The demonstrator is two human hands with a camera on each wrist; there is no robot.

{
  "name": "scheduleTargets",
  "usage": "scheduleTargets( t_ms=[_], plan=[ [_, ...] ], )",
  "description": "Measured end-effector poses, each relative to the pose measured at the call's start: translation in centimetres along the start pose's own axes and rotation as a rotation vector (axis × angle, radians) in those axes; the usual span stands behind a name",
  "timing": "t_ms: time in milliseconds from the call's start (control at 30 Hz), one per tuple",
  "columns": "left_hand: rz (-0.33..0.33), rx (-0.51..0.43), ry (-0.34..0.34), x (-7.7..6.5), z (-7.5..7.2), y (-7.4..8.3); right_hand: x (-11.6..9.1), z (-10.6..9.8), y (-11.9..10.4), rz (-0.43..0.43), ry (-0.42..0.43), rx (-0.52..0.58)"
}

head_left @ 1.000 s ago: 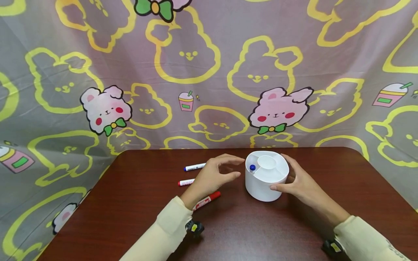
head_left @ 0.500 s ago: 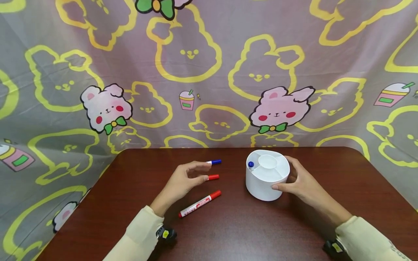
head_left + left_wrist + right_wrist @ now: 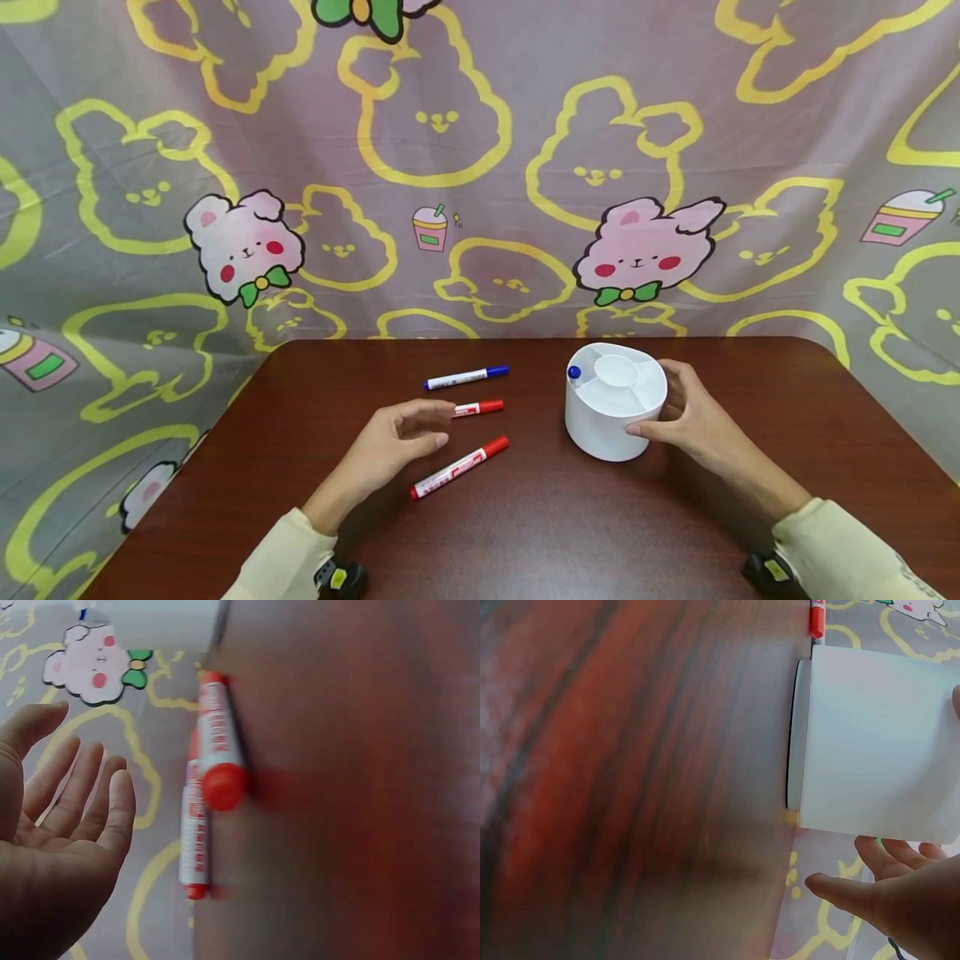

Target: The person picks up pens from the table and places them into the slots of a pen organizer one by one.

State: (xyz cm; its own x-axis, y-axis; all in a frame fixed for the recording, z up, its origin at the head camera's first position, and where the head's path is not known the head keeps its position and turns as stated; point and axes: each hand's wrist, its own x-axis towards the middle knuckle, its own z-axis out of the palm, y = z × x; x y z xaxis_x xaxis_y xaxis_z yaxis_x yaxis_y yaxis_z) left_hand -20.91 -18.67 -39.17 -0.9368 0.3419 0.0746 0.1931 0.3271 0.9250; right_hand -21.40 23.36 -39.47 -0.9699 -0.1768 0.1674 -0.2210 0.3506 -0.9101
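On the right half of the table stands a round white pen holder (image 3: pixel 607 425), divided into compartments around a central cup. One blue-capped pen (image 3: pixel 574 373) sits in its left compartment. My right hand (image 3: pixel 701 421) holds the holder's right side, thumb at the front and fingers curving behind. The right wrist view shows the holder's white wall (image 3: pixel 877 742) with that hand's thumb (image 3: pixel 840 892) beside it. My left hand (image 3: pixel 390 442) hovers with relaxed, bent fingers and nothing in it. It partly covers a red-capped marker (image 3: pixel 478 407); a larger red marker (image 3: pixel 459 468) lies just right of it.
A blue-capped marker (image 3: pixel 467 377) lies farther back, left of the holder. The brown wooden table (image 3: pixel 570 533) ends at a patterned cloth (image 3: pixel 480 167) hanging behind it.
My left hand has drawn back from beside the holder toward the left and nearer, uncovering the markers. The blue cap has shifted slightly toward the back inside the holder. My right hand has barely moved.
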Motion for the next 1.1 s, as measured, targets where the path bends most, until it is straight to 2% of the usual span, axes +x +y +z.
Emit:
scheduleTargets(
  t_ms=[267, 433, 600, 767, 1100],
  plan=[
    [0.007, -0.04, -0.054, -1.5, -0.1, -1.9, 0.0, -0.2, 0.0, 0.008, -0.028, 0.003],
    [0.0, -0.049, -0.089, -2.2, -0.1, -2.2, -0.1, -0.4, -0.1, 0.02, -0.029, -0.016],
    [-0.035, -0.061, -0.113, -2.6, 0.2, -2.3, -0.2, -0.4, -0.2, 0.032, -0.03, -0.023],
    [-0.067, -0.071, -0.116, -2.9, 0.5, -2.5, -0.2, -0.4, -0.2, 0.038, -0.03, -0.029],
    [-0.012, -0.013, -0.102, -2.9, 1.3, -3.0, 0.0, -0.1, 0.1, 0.047, -0.028, -0.025]
  ],
)
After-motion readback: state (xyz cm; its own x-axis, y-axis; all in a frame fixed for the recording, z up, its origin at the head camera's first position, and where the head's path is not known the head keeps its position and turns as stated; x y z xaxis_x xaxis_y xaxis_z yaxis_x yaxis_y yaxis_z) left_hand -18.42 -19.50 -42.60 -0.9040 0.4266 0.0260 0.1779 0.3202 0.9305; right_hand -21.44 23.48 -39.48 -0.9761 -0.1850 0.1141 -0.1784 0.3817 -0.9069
